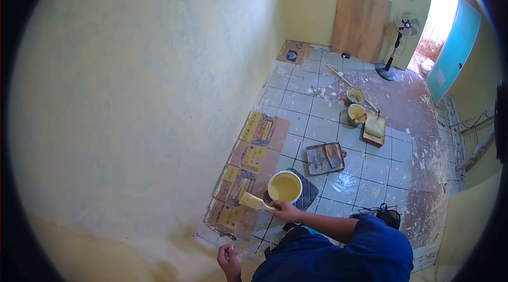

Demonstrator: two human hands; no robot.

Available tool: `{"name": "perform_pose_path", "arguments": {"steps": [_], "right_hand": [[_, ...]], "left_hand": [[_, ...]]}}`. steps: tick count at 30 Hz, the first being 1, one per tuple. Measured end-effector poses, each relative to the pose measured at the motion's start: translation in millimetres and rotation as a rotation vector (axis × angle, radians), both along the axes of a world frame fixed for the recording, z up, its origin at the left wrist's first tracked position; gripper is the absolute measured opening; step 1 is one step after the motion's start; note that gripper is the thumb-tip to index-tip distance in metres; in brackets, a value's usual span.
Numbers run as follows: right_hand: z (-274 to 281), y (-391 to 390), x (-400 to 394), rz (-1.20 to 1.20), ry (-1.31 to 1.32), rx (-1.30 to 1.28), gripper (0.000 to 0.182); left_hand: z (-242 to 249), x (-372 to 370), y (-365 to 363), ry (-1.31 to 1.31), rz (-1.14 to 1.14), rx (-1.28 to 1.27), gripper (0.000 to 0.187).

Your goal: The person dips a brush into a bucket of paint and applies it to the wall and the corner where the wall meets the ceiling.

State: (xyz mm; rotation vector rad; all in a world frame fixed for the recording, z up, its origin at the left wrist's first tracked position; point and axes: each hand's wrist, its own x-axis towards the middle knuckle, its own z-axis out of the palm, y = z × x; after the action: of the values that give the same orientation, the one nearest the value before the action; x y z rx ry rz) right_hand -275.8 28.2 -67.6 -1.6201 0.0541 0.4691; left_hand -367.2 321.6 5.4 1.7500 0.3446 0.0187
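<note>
My right hand (286,211) is closed around the handle of a wide paintbrush (253,201), whose pale yellow bristles point left, toward the wall. Just beyond that hand stands a white bucket (299,189) with yellow paint (284,187) inside, set on a dark square tile or board (309,196). My left hand (229,262) hangs low near the wall, its fingers loosely curled with nothing visible in them. Beneath the brush, cardboard sheets (275,151) with yellow prints line the floor along the yellow wall (132,123).
On the tiled floor are a dirty tray (316,166), two more buckets (355,115) (355,95), a paint tray (374,129) and a long stick (338,75). Farther off stand a fan (406,24), a plywood board (360,23) and an ajar turquoise door (456,44). A ladder (479,147) is at right.
</note>
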Motion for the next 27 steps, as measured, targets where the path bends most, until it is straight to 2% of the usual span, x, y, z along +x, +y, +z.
{"name": "perform_pose_path", "arguments": {"steps": [1,2,4,5,6,7,8,10,16,23,27], "right_hand": [[4,-13,3,0.024,-0.113,-0.162,0.029],[6,-27,8,-0.006,-0.112,-0.238,0.026],[19,-56,18,-0.085,-0.066,-0.323,0.037],[0,-76,23,-0.093,-0.076,-0.373,0.038],[11,-89,28,-0.136,-0.033,-0.381,0.034],[3,-105,32,-0.163,-0.027,-0.321,0.031],[12,-117,35,-0.196,-0.132,-0.359,0.029],[58,-123,48,-0.169,-0.099,-0.468,0.028],[-25,-108,72,-0.287,-0.107,-0.558,0.026],[-145,-71,86,-0.124,-0.207,-0.736,0.024],[-178,-59,87,-0.099,-0.129,-0.777,0.023]], "left_hand": [[0,1,-8,0.011,0.011,-0.026,0.011],[0,1,-16,0.031,0.027,-0.052,0.010],[-13,-3,-22,0.059,0.040,-0.053,0.010],[-16,-5,-27,0.055,0.037,-0.060,0.009],[0,-6,-33,0.123,0.005,0.029,0.009],[11,-6,-42,0.087,0.013,0.014,0.007],[15,-5,-47,0.101,0.028,0.015,0.007],[14,-17,-47,0.125,0.075,0.027,0.008],[5,-32,-56,0.200,0.103,0.049,0.011],[16,-40,-61,0.242,0.240,0.088,0.012],[24,-54,-57,0.297,0.296,0.102,0.014]]}}
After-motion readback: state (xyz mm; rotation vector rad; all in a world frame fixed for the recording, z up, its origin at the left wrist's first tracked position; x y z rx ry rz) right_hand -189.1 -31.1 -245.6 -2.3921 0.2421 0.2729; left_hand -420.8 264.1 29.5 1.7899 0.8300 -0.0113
